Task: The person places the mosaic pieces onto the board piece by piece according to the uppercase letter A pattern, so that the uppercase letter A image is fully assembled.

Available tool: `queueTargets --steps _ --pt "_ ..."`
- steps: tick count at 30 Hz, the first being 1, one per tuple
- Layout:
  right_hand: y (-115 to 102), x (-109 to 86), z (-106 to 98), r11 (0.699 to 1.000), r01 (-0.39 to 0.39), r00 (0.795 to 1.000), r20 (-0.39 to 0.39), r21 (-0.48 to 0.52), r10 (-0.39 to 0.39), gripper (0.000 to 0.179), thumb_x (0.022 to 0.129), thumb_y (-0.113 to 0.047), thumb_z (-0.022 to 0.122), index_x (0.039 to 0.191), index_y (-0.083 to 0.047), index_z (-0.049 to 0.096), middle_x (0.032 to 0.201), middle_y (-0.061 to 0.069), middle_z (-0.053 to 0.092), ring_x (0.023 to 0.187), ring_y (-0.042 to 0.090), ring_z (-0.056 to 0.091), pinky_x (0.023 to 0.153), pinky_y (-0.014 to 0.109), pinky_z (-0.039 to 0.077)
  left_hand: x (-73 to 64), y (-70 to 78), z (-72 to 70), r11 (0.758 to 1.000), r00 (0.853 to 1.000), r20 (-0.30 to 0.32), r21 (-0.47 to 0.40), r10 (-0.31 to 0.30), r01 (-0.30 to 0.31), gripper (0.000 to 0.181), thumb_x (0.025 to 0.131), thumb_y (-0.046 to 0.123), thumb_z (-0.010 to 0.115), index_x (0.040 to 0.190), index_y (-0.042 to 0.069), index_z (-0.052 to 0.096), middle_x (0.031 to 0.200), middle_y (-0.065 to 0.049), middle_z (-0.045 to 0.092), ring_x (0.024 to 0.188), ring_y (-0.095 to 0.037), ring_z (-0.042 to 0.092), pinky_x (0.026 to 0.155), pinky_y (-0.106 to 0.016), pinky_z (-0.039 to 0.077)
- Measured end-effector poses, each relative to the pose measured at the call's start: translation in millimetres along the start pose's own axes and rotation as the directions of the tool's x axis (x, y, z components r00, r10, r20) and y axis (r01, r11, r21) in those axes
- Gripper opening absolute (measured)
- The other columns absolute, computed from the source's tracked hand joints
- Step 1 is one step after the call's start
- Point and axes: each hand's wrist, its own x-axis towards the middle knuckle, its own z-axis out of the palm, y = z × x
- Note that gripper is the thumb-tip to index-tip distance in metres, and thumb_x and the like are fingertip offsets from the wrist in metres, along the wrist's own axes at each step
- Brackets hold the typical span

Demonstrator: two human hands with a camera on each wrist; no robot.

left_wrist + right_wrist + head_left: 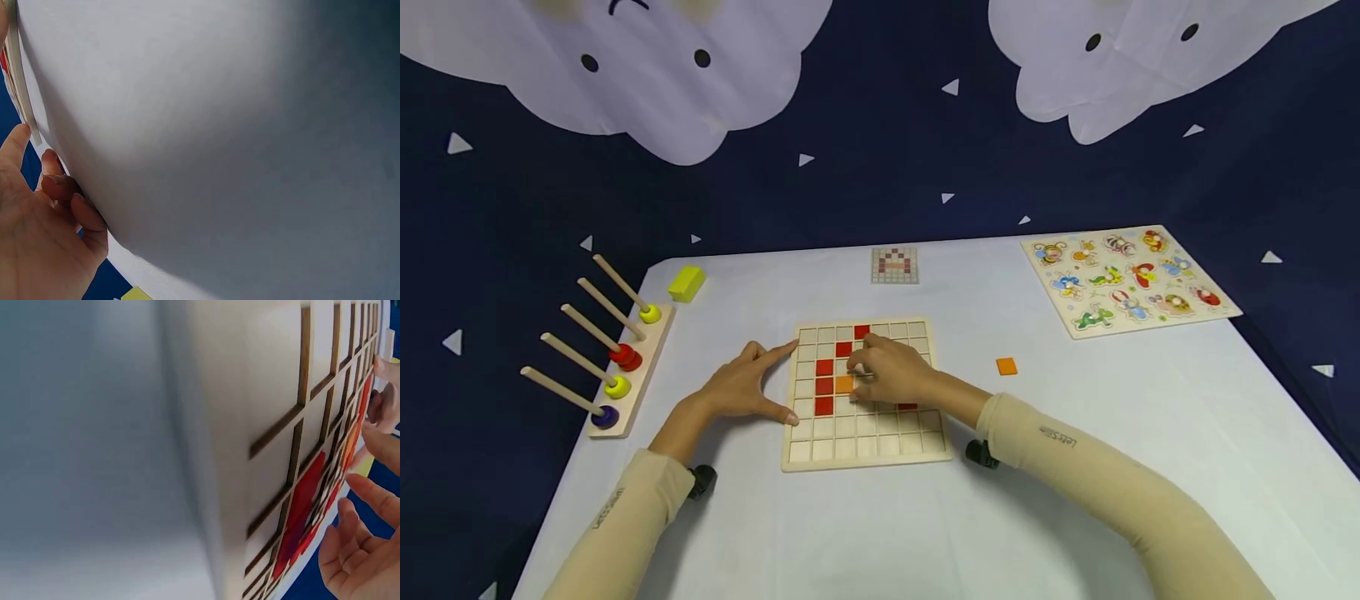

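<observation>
A wooden grid board [865, 450] lies flat, with several red tiles [824, 406] and an orange tile [844, 384] in its squares. At its left edge, my left hand [737, 387] touches the frame with thumb and index finger spread apart. My right hand [891, 371] is over the middle of the board, thumb and index finger apart beside the orange tile. In the right wrist view, those fingertips [359, 482] are close to the orange squares [351, 445], and nothing shows pinched between them. The right hand hides part of the grid.
A loose orange tile [1007, 367] lies right of the board. Behind it is a small pattern card [895, 267]. A peg stand with coloured rings [638, 379] and a yellow block [687, 284] are at left. An insect puzzle board [1120, 321] lies back right.
</observation>
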Motion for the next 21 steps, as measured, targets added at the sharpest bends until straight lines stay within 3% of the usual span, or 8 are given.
queueTargets --steps 7,16,21 --pt "33 -42.2 -18 0.999 -0.04 0.997 -0.059 0.035 0.042 0.036 0.083 -0.025 0.08 0.114 -0.01 0.074 0.097 0.006 0.058 0.079 0.015 0.048 0.068 0.03 0.043 -0.1 0.3 1.9 1.0 1.0 -0.008 0.001 0.006 -0.006 0.124 0.054 0.067 0.087 0.157 0.023 0.031 0.102 -0.009 0.041 0.084 -0.022 0.044 0.067 -0.032 0.035" --pt "93 -103.1 -42 0.976 -0.216 0.971 -0.106 0.006 0.215 0.036 0.078 -0.018 0.083 0.112 -0.008 0.075 0.094 0.007 0.056 0.08 0.016 0.049 0.068 0.032 0.042 1.9 -1.9 4.0 1.0 1.0 -0.002 0.008 0.014 -0.014 0.127 0.053 0.071 0.086 0.157 0.024 0.031 0.104 -0.01 0.041 0.084 -0.022 0.045 0.067 -0.032 0.036" --pt "113 -125.7 -48 0.966 -0.26 0.96 -0.112 -0.003 0.258 0.034 0.078 -0.016 0.082 0.11 -0.006 0.075 0.093 0.006 0.057 0.081 0.018 0.05 0.068 0.035 0.043 2.4 -2.4 3.6 1.0 1.0 -0.001 0.011 0.011 -0.011 0.127 0.052 0.071 0.086 0.157 0.023 0.031 0.105 -0.009 0.042 0.082 -0.022 0.045 0.067 -0.033 0.036"
